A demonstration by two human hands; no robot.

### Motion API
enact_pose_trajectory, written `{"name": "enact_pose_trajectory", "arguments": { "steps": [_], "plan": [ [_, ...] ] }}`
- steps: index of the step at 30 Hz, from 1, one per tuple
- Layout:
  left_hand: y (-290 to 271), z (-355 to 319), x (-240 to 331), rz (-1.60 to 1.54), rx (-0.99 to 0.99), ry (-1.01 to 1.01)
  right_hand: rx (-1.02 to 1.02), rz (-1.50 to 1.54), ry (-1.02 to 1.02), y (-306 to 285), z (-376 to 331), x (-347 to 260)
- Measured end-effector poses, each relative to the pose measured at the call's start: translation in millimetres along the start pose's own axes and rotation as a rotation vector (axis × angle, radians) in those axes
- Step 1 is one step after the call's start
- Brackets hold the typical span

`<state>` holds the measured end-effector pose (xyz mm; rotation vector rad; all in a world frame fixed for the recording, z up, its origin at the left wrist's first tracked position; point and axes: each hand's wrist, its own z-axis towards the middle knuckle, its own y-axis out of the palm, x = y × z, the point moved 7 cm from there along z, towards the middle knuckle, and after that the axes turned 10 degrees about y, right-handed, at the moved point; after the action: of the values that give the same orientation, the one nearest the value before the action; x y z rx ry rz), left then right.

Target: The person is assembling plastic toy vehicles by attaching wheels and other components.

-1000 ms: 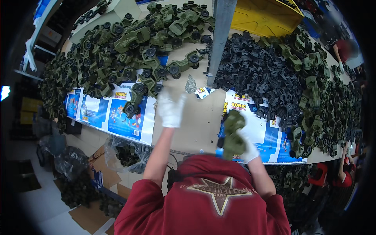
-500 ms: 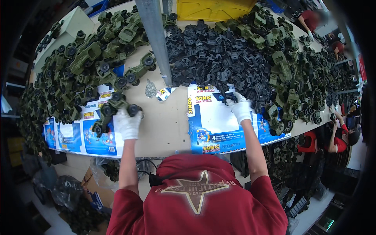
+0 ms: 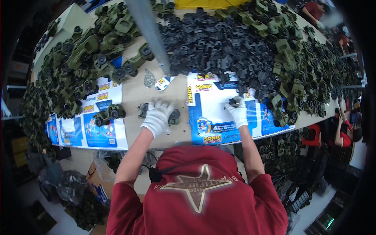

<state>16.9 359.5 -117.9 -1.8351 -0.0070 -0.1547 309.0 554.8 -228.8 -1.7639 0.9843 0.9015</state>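
Note:
My left hand, in a white glove, is wrapped over an olive-green toy jeep on the bare tabletop. The glove hides most of the jeep; black wheels show at both sides. My right hand, also gloved, pinches a small black plastic part above the white and blue printed cardboard. Another green toy jeep lies apart to the left, on more printed cardboard. Beyond my right hand spreads a big heap of black plastic parts.
Green toy jeeps are heaped at the left and right. A grey metal post rises from the table, near a clear crumpled scrap. A yellow bin stands at the back. Co-workers sit along the right; a red stool is there.
My left hand has moved right, carrying a toy jeep from the left cardboard to the bare tabletop. My right hand has drawn back from the black heap with a part in its fingers.

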Motion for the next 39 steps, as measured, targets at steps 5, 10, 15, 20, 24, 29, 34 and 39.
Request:
{"name": "enact_pose_trajectory", "arguments": {
  "steps": [5, 10, 15, 20, 24, 29, 34, 39],
  "plan": [
    [3.5, -1.0, -0.9, -0.052, -0.311, 0.006, 0.113, -0.139, 0.003, -38.1, -41.5, 12.8],
    [-21.3, -11.0, -6.5, 0.116, -0.021, 0.114, 0.156, 0.168, 0.125, -50.9, -53.4, 8.6],
    [35.0, -9.0, -29.1, 0.306, -0.049, 0.171, -0.166, 0.491, 0.187, -7.6, -40.5, 1.3],
    [-12.9, -4.9, -9.4, -0.689, -0.355, -0.378, -0.358, 0.898, 0.165, 16.7, -50.6, -36.1],
    [-55.3, -5.3, 48.7, -1.376, 0.114, 0.000, -0.669, 0.982, 0.058, 36.9, -79.1, -123.5],
    [-74.2, -4.8, 83.5, -1.742, 0.215, -0.018, -0.813, 0.706, 0.001, 40.7, -90.6, -142.1],
    [-71.2, -4.1, 85.6, -1.486, 0.270, 0.122, -0.833, 0.752, 0.056, 40.7, -95.5, -138.3],
    [-62.8, -3.0, 93.2, -1.642, 0.176, 0.045, -0.902, 0.716, 0.254, 49.0, -103.1, -121.7]
  ]
}}
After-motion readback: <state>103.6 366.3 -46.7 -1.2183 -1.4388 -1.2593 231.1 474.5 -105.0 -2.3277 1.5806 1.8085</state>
